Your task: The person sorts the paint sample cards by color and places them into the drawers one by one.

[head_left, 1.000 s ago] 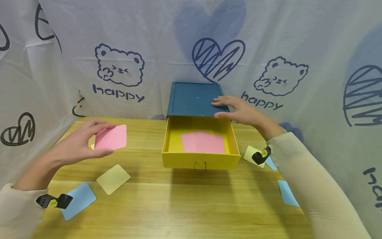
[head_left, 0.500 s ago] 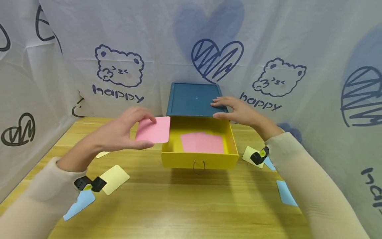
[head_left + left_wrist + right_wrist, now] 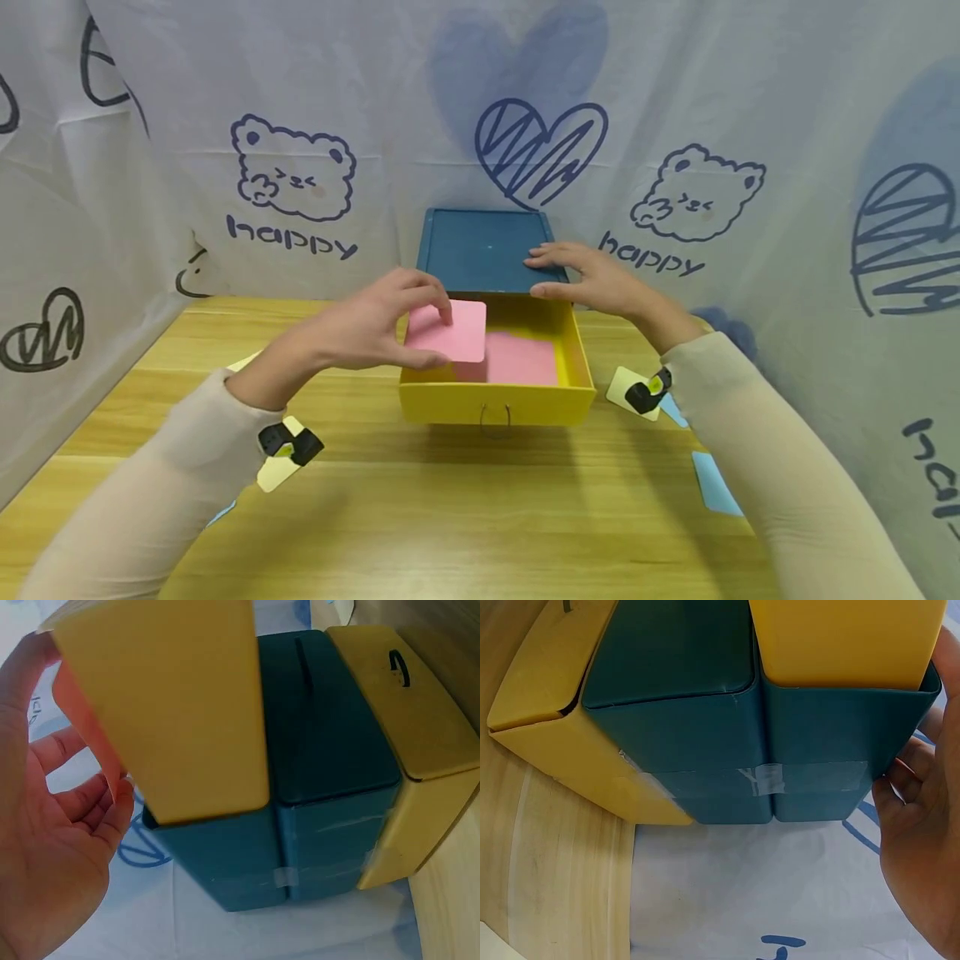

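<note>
My left hand [image 3: 367, 325] pinches a pink card [image 3: 463, 329] by thumb and fingers, above the left part of a pulled-out yellow drawer [image 3: 450, 405]. Inside that drawer lie overlapping pink cards [image 3: 525, 360]. The left wrist view shows the card [image 3: 88, 724] edge-on beside the drawer's side wall [image 3: 169, 712]. On the right edge of the drawer unit's blue-green top [image 3: 480, 246], my right hand [image 3: 600, 279] rests with fingers spread. In the right wrist view its fingers touch the side of the blue-green casing [image 3: 832, 735].
Below the pulled-out drawer, the wrist views show a closed blue-green drawer [image 3: 330, 712] and a lower yellow one [image 3: 405, 697]. Yellow cards [image 3: 277, 473] and blue cards [image 3: 716, 483] lie on the wooden table [image 3: 450, 517] at both sides. A printed cloth [image 3: 420, 100] hangs behind.
My left hand has carried the pink card rightward from the table's left side to over the drawer. The right hand has stayed on the unit's top.
</note>
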{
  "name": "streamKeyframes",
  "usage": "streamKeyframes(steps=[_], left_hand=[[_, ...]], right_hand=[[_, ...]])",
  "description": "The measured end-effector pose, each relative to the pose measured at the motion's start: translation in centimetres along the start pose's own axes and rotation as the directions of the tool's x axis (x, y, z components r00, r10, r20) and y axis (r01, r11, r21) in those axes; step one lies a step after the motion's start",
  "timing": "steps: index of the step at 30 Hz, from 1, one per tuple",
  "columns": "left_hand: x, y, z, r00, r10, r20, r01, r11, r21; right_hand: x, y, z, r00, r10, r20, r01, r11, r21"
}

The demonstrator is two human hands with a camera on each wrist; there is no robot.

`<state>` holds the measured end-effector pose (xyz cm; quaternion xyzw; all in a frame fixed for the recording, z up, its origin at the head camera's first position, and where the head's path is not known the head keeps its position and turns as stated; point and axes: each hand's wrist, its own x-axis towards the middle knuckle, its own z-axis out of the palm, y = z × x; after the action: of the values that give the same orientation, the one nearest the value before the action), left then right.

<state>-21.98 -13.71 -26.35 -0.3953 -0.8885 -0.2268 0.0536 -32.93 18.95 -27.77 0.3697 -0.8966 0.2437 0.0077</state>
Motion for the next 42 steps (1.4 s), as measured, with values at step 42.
streamKeyframes(steps=[42], left_hand=[[-5.6, 7.1, 3.2, 0.997, 0.031, -0.066, -0.062, 0.839, -0.540]], right_hand=[[0.2, 0.2, -0.1, 1.000, -0.016, 0.008, 0.016, 1.000, 0.018]])
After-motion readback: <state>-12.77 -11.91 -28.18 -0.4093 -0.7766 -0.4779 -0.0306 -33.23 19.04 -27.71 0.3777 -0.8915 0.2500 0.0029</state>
